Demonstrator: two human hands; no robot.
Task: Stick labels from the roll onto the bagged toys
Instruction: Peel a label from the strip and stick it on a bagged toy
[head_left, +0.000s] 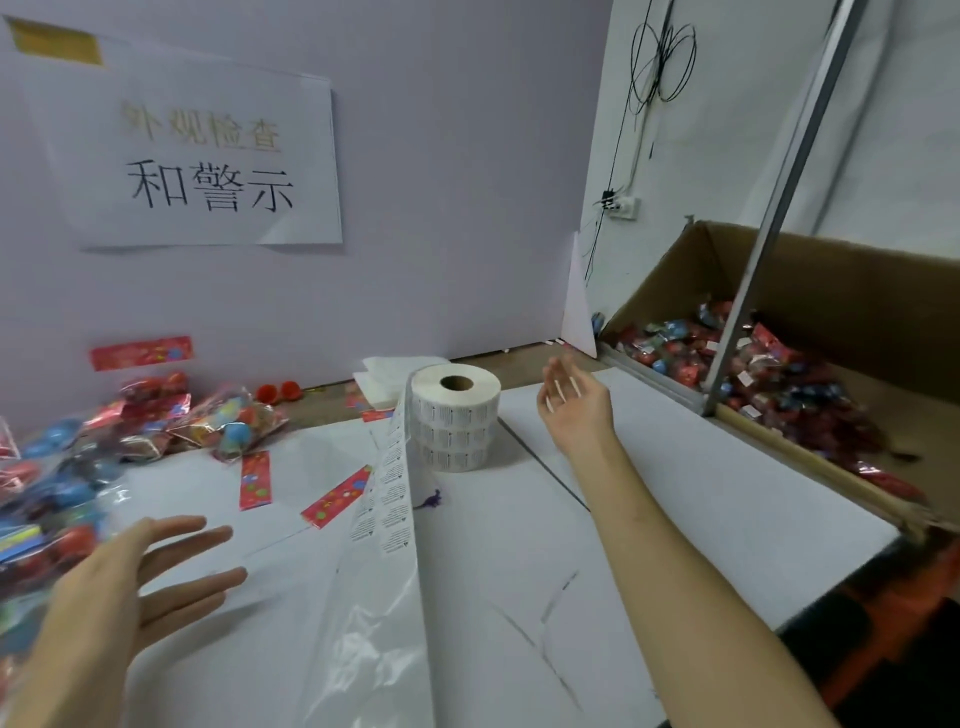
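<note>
Label roll (456, 415) standing on the white table (649, 493), its strip (387, 499) trailing toward the viewer, bagged toys (156, 426) heaped at left, more, seemingly, in the cardboard box (831, 291) at right, left hand (135, 587) spread wide and empty, right hand (571, 405) loosely spread, holding nothing, beside the roll

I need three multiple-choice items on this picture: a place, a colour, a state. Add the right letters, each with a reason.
1. Where is the box from the roll? A) left B) right C) on top
2. What colour are the loose cards on the table? A) red B) green C) black
3. How is the roll? A) lying on its side B) standing on end, strip pulled out C) inside the box
Key: 1 B, the box sits at the table's right edge; 2 A, red with dots; 3 B, its core hole faces up.
</note>
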